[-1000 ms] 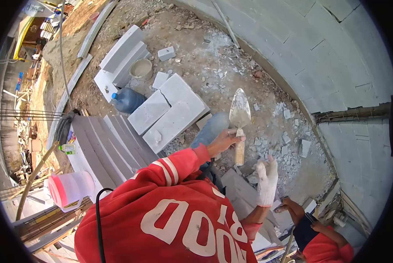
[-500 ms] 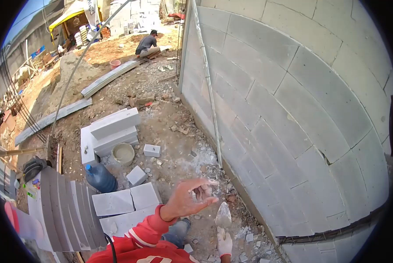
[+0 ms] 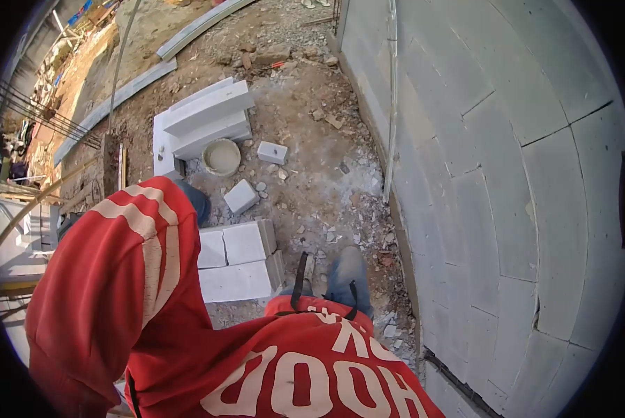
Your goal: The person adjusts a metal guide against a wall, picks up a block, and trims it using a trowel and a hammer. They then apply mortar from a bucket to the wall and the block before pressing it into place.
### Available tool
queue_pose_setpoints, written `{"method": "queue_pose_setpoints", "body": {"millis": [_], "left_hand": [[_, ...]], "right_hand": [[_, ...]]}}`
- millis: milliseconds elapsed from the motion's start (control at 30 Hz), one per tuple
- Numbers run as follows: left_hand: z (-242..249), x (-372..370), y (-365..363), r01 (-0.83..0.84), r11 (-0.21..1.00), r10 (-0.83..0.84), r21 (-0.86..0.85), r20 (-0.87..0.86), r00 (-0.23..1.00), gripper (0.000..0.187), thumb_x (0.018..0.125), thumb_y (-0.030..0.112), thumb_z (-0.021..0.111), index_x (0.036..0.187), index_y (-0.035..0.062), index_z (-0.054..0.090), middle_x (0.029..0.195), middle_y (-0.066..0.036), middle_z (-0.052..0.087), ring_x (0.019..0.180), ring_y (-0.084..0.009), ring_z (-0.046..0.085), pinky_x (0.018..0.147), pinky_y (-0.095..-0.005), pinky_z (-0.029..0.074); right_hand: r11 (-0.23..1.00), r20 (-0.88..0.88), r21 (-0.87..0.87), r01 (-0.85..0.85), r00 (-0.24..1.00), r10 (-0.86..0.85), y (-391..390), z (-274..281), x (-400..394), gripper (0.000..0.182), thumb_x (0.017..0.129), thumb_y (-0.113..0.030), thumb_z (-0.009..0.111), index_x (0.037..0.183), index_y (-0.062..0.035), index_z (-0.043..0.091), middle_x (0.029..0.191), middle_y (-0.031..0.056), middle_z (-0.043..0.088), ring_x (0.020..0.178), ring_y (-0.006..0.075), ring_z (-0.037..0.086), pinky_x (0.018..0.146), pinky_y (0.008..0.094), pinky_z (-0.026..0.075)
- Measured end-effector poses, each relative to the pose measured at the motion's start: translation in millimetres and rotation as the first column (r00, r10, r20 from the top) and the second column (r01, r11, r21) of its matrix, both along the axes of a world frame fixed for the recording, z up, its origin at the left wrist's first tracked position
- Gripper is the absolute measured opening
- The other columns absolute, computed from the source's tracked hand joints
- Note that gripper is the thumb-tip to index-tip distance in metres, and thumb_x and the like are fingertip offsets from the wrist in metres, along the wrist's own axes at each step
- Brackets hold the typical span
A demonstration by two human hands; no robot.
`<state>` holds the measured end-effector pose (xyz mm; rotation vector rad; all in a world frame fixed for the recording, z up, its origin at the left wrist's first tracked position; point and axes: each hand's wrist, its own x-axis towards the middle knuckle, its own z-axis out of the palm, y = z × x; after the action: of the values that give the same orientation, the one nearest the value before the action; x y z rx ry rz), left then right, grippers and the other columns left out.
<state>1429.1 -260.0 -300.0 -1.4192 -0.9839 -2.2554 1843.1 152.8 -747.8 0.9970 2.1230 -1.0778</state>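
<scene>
Blocks (image 3: 234, 281) pale and close together on dirt ground (image 3: 309, 146), left of jeans-clad legs (image 3: 351, 273), red sleeve (image 3: 113, 258) overlapping the blocks' edge, both hands out of sight, state of each grip impossible to tell, round tub (image 3: 222, 172) beside stacked slabs (image 3: 206, 115), grey wall (image 3: 497, 209) at right

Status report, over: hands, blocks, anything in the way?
Hands: both out of view. Near blocks: on the ground, partly hidden by red sleeve. Round tub beside farther stack.
</scene>
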Motion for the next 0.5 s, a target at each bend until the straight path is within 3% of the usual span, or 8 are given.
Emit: {"method": "queue_pose_setpoints", "body": {"millis": [100, 233, 333, 367, 400, 433, 467, 500], "left_hand": [[-19.7, 4.9, 4.3, -0.231, 0.973, 0.226, 0.017, 0.148, 0.963, 0.058, 0.089, 0.020, 0.073, 0.139, 0.0077, 0.047, 0.094, -0.005, 0.065, 0.073, -0.0155, 0.062, 0.060, -0.0273, 0.051], [-17.5, -14.9, 7.0, -0.469, 0.883, 0.456, 0.016, 0.205, 0.866, 0.057, 0.090, 0.020, 0.071, 0.139, 0.0074, 0.047, 0.094, -0.005, 0.065, 0.074, -0.0153, 0.062, 0.061, -0.0273, 0.050], [-17.3, -27.8, -0.7, -0.595, 0.803, 0.572, 0.016, 0.257, 0.779, 0.056, 0.091, 0.021, 0.070, 0.139, 0.0071, 0.046, 0.094, -0.005, 0.065, 0.074, -0.0151, 0.062, 0.062, -0.0273, 0.050], [-19.0, -33.5, -5.0, -0.631, 0.776, 0.602, 0.023, 0.273, 0.750, 0.056, 0.091, 0.021, 0.069, 0.139, 0.0070, 0.046, 0.094, -0.005, 0.065, 0.074, -0.0151, 0.061, 0.062, -0.0273, 0.050], [-20.9, -42.4, -10.0, -0.658, 0.753, 0.624, 0.031, 0.285, 0.728, 0.055, 0.091, 0.021, 0.069, 0.139, 0.0069, 0.046, 0.094, -0.005, 0.064, 0.074, -0.0150, 0.061, 0.062, -0.0273, 0.050], [-20.4, -52.6, -15.6, -0.678, 0.734, 0.640, 0.040, 0.295, 0.710, 0.055, 0.092, 0.021, 0.069, 0.140, 0.0069, 0.046, 0.094, -0.005, 0.064, 0.074, -0.0150, 0.061, 0.062, -0.0273, 0.050], [-23.7, -64.6, -23.6, -0.693, 0.719, 0.649, 0.050, 0.306, 0.696, 0.055, 0.092, 0.021, 0.068, 0.140, 0.0068, 0.046, 0.094, -0.005, 0.064, 0.075, -0.0149, 0.061, 0.063, -0.0273, 0.049], [-26.6, -78.3, -32.3, -0.703, 0.708, 0.656, 0.059, 0.314, 0.687, 0.054, 0.092, 0.021, 0.068, 0.140, 0.0067, 0.046, 0.094, -0.005, 0.064, 0.075, -0.0149, 0.061, 0.063, -0.0273, 0.049]], "right_hand": [[0.985, 0.128, -0.042, -0.168, 0.977, 0.172, 96.4, 2.8, -59.8, 0.032, 0.096, -0.033, 0.061, 0.101, -0.0013, 0.066, 0.080, 0.0124, 0.066, 0.075, 0.0252, 0.066, 0.064, 0.0399, 0.049], [0.938, 0.160, -0.114, -0.326, 0.926, 0.342, 163.1, -26.6, -217.9, 0.031, 0.096, -0.033, 0.061, 0.100, -0.0022, 0.066, 0.079, 0.0118, 0.066, 0.073, 0.0253, 0.066, 0.063, 0.0398, 0.050], [0.905, 0.195, -0.160, -0.394, 0.886, 0.420, 191.6, -47.5, -314.7, 0.030, 0.096, -0.032, 0.060, 0.100, -0.0028, 0.066, 0.078, 0.0114, 0.066, 0.071, 0.0253, 0.066, 0.062, 0.0397, 0.050], [0.949, 0.386, -0.159, -0.273, 0.868, 0.314, 180.7, -19.7, -384.3, 0.026, 0.099, -0.031, 0.056, 0.096, -0.0066, 0.065, 0.071, 0.0082, 0.063, 0.055, 0.0217, 0.061, 0.050, 0.0392, 0.048], [0.900, 0.411, -0.030, -0.435, 0.815, 0.408, 161.7, 15.0, -450.0, 0.029, 0.101, -0.031, 0.051, 0.093, -0.0053, 0.062, 0.063, 0.0064, 0.058, 0.044, 0.0193, 0.054, 0.041, 0.0394, 0.043], [0.785, 0.308, 0.083, -0.614, 0.765, 0.566, 216.7, -53.4, -485.8, 0.031, 0.101, -0.031, 0.049, 0.095, -0.0043, 0.062, 0.065, 0.0077, 0.059, 0.050, 0.0196, 0.056, 0.047, 0.0389, 0.045], [0.790, 0.239, 0.142, -0.596, 0.795, 0.557, 186.5, -13.8, -540.0, 0.031, 0.099, -0.032, 0.051, 0.096, -0.0033, 0.062, 0.071, 0.0096, 0.061, 0.057, 0.0193, 0.059, 0.051, 0.0385, 0.046], [0.758, 0.181, 0.175, -0.629, 0.777, 0.603, 178.2, -9.3, -583.5, 0.041, 0.096, -0.035, 0.050, 0.104, 0.0031, 0.061, 0.089, 0.0245, 0.069, 0.072, 0.0361, 0.069, 0.066, 0.0482, 0.053]]}}
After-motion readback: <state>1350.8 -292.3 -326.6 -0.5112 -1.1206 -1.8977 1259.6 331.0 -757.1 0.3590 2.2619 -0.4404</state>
